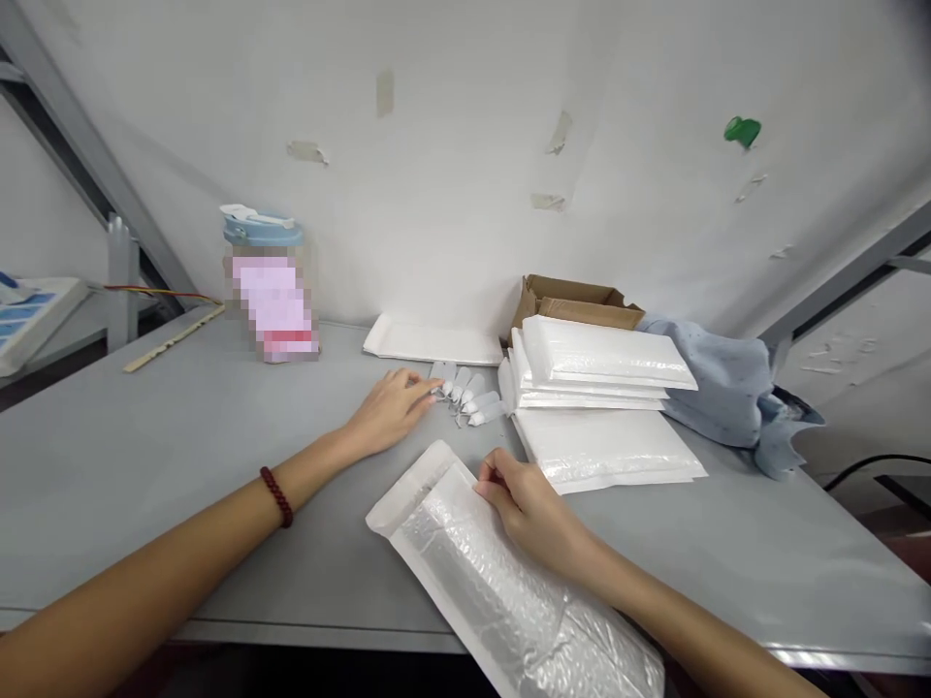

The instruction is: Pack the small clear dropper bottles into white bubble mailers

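My left hand [393, 412], with a dark red bead bracelet [277, 497] on the wrist, reaches over the grey table. Its fingers are stretched out, and the tips touch or nearly touch the nearest of several small translucent tubes [471, 397] with white ends. These lie fanned in a row, with thin grey cord-like bits at their left ends. My right hand [520, 494] pinches the right edge of a white bubble mailer [501, 591] near its flap. The mailer slants down past the table's front edge, its flap unfolded towards the upper left.
White bubble mailers [603, 359] are stacked at the right, before an open cardboard box [574, 301] and a pale blue cloth [717, 373]. Another white mailer [443, 341] lies by the wall. A blue-lidded container [262, 230], its body blurred, stands at the back left near a thin strip [175, 338].
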The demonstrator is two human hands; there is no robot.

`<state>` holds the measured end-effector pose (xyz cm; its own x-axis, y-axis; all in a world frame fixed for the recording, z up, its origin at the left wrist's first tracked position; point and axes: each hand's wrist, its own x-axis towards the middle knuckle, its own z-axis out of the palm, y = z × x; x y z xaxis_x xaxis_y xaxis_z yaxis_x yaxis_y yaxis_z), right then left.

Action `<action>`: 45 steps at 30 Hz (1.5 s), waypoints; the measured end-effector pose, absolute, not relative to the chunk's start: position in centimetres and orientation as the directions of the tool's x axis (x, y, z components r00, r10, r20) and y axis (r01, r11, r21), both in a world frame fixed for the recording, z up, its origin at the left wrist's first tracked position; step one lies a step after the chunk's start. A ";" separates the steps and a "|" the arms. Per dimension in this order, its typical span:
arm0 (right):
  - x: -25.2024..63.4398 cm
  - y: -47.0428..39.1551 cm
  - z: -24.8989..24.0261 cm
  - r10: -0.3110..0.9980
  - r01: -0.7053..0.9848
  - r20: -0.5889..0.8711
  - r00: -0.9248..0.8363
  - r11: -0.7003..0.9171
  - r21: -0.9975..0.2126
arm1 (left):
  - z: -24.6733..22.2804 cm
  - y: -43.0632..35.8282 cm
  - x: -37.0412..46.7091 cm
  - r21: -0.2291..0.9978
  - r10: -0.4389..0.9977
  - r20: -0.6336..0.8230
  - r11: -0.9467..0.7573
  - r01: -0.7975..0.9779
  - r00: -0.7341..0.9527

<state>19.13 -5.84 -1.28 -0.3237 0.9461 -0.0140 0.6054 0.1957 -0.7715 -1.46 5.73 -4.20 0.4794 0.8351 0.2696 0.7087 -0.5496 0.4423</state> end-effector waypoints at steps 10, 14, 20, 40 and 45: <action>19.4 -5.7 -0.8 0.937 0.520 -0.111 -0.332 0.083 -0.850 | -3.8 5.6 -1.8 0.484 0.895 0.264 -0.446 0.753 0.360; 19.7 -5.6 -0.7 0.939 0.510 -0.109 -0.325 0.077 -0.856 | -2.4 5.7 -3.2 0.567 0.938 0.216 -0.345 0.748 0.270; 20.1 -5.6 -0.8 0.959 0.489 -0.027 -0.282 0.120 -0.864 | 1.6 4.4 -6.6 0.922 0.966 0.000 -0.100 0.374 0.257; 19.5 -5.6 -1.1 0.972 0.438 -0.046 -0.229 0.061 -0.897 | 2.5 1.6 -4.0 0.902 0.621 -0.386 0.101 0.419 0.682; 19.5 -5.6 -1.1 0.975 0.441 -0.042 -0.220 0.061 -0.895 | 2.0 1.6 -3.9 0.901 0.583 -0.404 0.121 0.416 0.705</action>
